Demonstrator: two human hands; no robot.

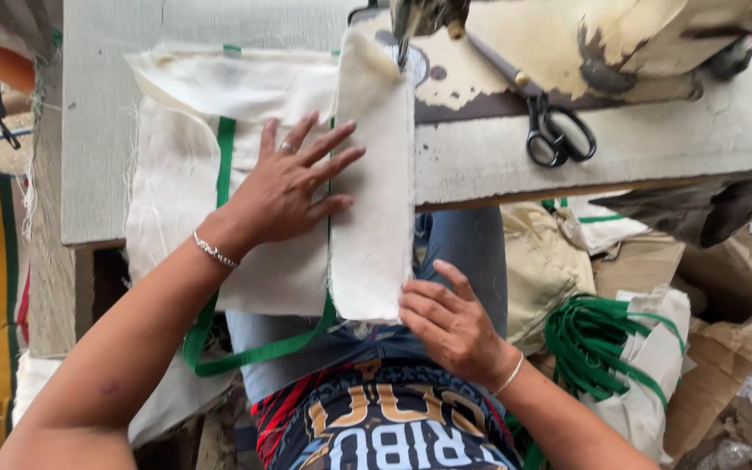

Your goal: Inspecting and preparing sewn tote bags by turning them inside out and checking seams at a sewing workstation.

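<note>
Left hand (293, 187) — fingers spread, palm flat — presses the cream cloth bag (263, 174) onto the grey worktop (654, 139). Right hand (450, 326) pinches the lower edge of the folded cloth strip (376, 191), which runs up under the sewing machine's needle (404, 43). Black scissors (554, 135) lie near — right of the needle.

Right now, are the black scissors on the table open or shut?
Shut: the black scissors lie flat on the table, both handle loops together, blades closed into one line.
</note>
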